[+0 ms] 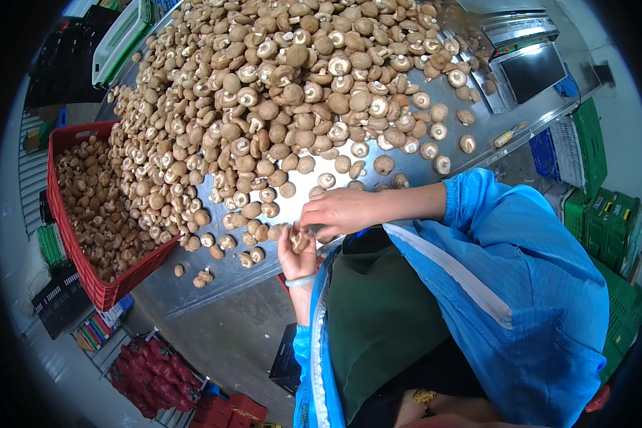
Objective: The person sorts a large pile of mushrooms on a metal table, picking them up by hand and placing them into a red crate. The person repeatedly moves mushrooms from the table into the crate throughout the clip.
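A brown shiitake mushroom (300, 241) rests in my left hand (295, 261), its pale underside partly showing between the fingers. My left wrist bears a light blue-green bangle. Reaching across from the right, my right hand (342, 209) bends its fingers close above that mushroom. Its fingertips are blurred and partly hidden, so whether they grip anything is unclear. Both hands are over the front edge of a metal table (214, 291). Beyond them spreads a large heap of shiitake mushrooms (278, 107), some cap up, others stem up. Several loose ones lie near my hands.
A red plastic crate (80, 273) full of mushrooms adjoins the heap at left. A device with a dark screen (533, 72) stands at the far right, near a small yellowish tube (504, 139). Green crates (610, 230) are stacked at right; red mesh sacks (152, 377) sit at lower left.
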`<state>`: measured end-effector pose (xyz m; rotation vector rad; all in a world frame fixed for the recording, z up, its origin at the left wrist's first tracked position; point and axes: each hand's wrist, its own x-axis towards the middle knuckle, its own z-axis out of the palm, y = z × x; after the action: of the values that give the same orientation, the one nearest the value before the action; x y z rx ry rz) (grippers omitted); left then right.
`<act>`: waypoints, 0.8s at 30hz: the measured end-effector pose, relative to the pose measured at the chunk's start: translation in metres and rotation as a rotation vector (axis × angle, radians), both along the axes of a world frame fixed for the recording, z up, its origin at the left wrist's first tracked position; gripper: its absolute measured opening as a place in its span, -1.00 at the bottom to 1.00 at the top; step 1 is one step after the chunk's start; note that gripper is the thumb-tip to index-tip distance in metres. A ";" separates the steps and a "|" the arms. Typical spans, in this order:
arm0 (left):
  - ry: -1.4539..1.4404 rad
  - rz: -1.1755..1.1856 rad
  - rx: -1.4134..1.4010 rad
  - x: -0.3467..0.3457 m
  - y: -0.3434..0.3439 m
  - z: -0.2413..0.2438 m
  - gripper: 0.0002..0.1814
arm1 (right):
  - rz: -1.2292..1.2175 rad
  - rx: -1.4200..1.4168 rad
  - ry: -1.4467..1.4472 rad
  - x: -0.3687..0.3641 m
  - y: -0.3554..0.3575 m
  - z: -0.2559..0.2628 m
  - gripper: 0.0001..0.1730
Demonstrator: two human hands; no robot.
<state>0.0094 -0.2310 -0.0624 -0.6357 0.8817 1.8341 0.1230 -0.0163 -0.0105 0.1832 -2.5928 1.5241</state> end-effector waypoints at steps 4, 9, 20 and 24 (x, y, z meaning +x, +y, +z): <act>-0.002 0.052 -0.172 0.006 -0.075 -0.012 -0.82 | 0.071 0.172 -0.114 0.009 0.011 -0.018 -0.72; 0.176 0.101 -0.497 0.039 -0.175 -0.049 -0.82 | 0.134 0.320 -0.150 0.021 0.026 -0.032 -0.78; 0.372 -0.245 -0.858 0.096 -0.272 -0.153 -0.82 | -0.817 0.234 -0.099 0.093 0.160 -0.041 -0.75; 0.459 -0.345 -0.787 0.090 -0.251 -0.181 -0.82 | -1.000 0.696 -0.310 0.144 0.248 -0.070 -0.84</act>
<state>0.0990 -0.4821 -0.2431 -0.4803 1.9327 1.2955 0.2671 0.2318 -0.0806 -1.1665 -2.5851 0.3101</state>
